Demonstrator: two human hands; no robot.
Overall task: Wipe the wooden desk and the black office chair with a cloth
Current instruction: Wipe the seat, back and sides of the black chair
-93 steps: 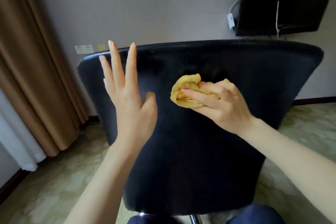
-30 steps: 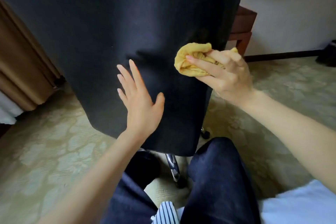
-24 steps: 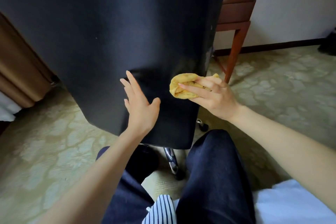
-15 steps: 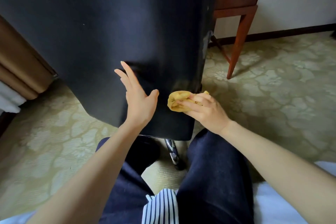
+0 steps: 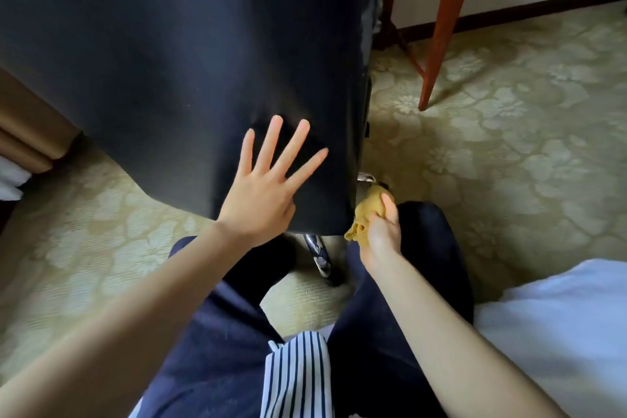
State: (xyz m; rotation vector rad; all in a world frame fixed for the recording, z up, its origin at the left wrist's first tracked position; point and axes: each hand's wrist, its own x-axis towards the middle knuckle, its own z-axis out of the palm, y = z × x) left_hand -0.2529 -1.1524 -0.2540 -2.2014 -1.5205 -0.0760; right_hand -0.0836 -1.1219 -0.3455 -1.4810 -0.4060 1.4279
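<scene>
The yellow cloth [image 5: 368, 215] is gripped by the right hand [image 5: 381, 231] at the black chair back's [image 5: 190, 61] near right corner; the left hand [image 5: 263, 190] is pressed flat, fingers spread wide.

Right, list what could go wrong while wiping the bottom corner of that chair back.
1. The chair stands on a wheeled base; only the flat left hand steadies it, so a firm push could roll or swivel it away.
2. The right hand holds the cloth bunched at the chair's lower edge, so it may snag on the metal part there.
3. The desk leg stands close behind; a sliding chair could bump it.
</scene>
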